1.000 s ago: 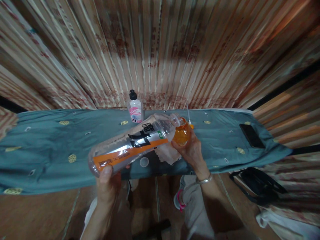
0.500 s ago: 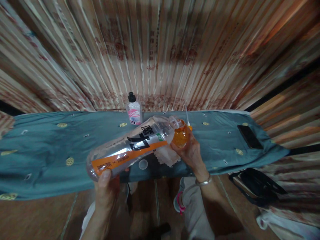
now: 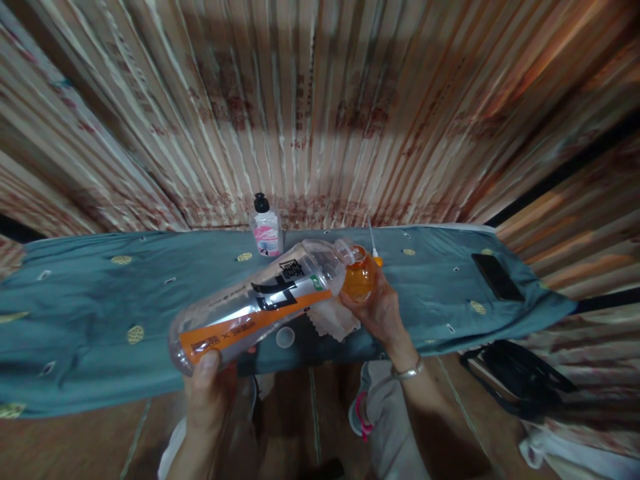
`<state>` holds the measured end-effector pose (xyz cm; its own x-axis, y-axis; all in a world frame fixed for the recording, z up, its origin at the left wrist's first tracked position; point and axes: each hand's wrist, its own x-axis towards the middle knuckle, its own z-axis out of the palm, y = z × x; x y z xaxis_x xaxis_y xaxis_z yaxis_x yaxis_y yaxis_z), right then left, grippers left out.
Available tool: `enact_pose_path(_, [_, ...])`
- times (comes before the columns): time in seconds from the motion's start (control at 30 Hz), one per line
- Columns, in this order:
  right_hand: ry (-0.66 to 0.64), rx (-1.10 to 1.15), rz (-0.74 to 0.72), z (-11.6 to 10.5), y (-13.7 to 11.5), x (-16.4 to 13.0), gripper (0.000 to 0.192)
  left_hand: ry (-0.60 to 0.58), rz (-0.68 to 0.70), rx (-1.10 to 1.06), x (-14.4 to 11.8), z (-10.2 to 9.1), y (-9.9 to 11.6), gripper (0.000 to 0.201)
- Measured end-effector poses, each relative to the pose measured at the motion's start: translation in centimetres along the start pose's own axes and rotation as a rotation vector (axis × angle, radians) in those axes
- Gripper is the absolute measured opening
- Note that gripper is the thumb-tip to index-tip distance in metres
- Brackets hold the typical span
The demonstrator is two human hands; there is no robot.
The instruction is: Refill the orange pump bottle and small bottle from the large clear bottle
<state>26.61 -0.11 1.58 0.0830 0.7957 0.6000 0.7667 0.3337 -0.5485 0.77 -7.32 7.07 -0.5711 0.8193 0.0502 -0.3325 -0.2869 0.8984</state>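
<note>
My left hand (image 3: pixel 209 390) is closed round the base of a large clear plastic bottle (image 3: pixel 260 297) with an orange and silver label. The bottle lies tilted, its uncapped neck higher and pointing right. That mouth rests at or just over the rim of a small orange see-through container (image 3: pixel 359 280), which my right hand (image 3: pixel 381 312) grips from the right side. Whether liquid runs between them I cannot tell. Beneath the bottle are a crumpled white tissue (image 3: pixel 334 321) and a small round translucent lid (image 3: pixel 285 337).
A pump-top bottle (image 3: pixel 267 230) with a pink label stands at the back of the cloth-covered table (image 3: pixel 100 293). An orange-tipped white stick-like item (image 3: pixel 377 260) lies behind the container. A black phone (image 3: pixel 497 277) is on the right; a black bag (image 3: pixel 515 377) sits below. Curtains (image 3: pixel 310 113) hang behind.
The view has shifted slightly, so the table sits a little lower. Both hands keep their hold, and the large bottle's base has dipped slightly to the left.
</note>
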Motion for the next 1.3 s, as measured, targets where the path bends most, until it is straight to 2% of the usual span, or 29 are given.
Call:
enact_pose_path(0.33, [-0.023, 0.019, 0.034, -0.28, -0.48, 0.17, 0.078, -0.005, 0.009, -0.017, 0.1, 0.1, 0.15, 0.051])
enact_pose_path(0.63, [-0.011, 0.025, 0.021, -0.07, -0.22, 0.06, 0.079, 0.017, 0.008, 0.009, 0.0, 0.0, -0.08, 0.059])
enact_pose_path(0.9, [0.014, 0.01, -0.002, 0.09, -0.15, 0.02, 0.077, 0.003, 0.017, -0.003, 0.14, 0.34, 0.18, 0.052])
enact_pose_path(1.1, [-0.012, 0.015, 0.002, 0.0, -0.03, 0.05, 0.079, 0.019, 0.011, -0.026, -0.04, 0.23, 0.19, 0.059])
enact_pose_path(1.3, [-0.012, 0.004, 0.01, 0.06, 0.01, -0.04, 0.079, -0.004, -0.009, -0.019, -0.04, -0.01, 0.03, 0.051])
